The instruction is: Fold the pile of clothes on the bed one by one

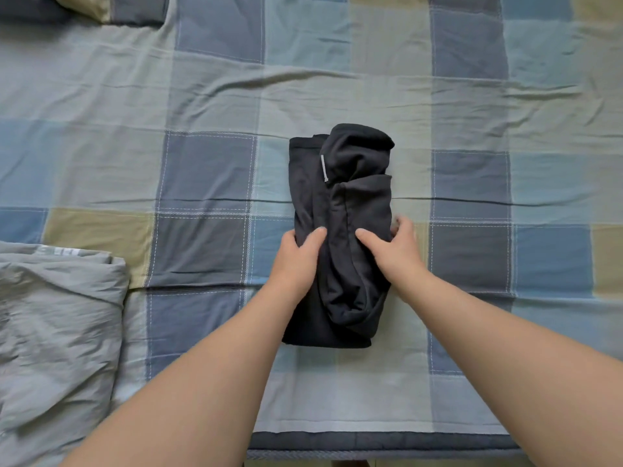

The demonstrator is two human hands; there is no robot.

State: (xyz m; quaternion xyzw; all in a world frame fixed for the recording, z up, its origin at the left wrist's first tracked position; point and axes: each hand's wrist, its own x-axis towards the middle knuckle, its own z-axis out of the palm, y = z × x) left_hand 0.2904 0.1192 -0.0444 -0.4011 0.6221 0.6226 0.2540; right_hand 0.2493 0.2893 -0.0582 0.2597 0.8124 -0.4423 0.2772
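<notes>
Black garment lies folded into a narrow bundle roughly mid-bed, long axis running from the near edge toward the far edge, closer to the near edge than the far one. The top layer is bunched and rumpled, not flat; a looped fold sits at the near end and a rounded hump at the far end. Small silver-grey metal tip shows on the upper left part of the bundle. Left hand grips the garment's left edge about halfway along: thumb lies on top of the fabric, the other fingers curl down over the edge, tips hidden. Right hand grips the right edge at the same level: thumb on top pointing in toward the left thumb, fingers wrapped round the side and blurred, can't tell their exact spread. Thumbs are near each other but apart, with a ridge of fabric between them. Both forearms are bare and reach in from the near edge. Bed has a checked blue, grey and olive cover, creased. Crumpled grey blanket sits at the near left edge, well apart from the garment. Pillow in matching check sits at the far left corner.
</notes>
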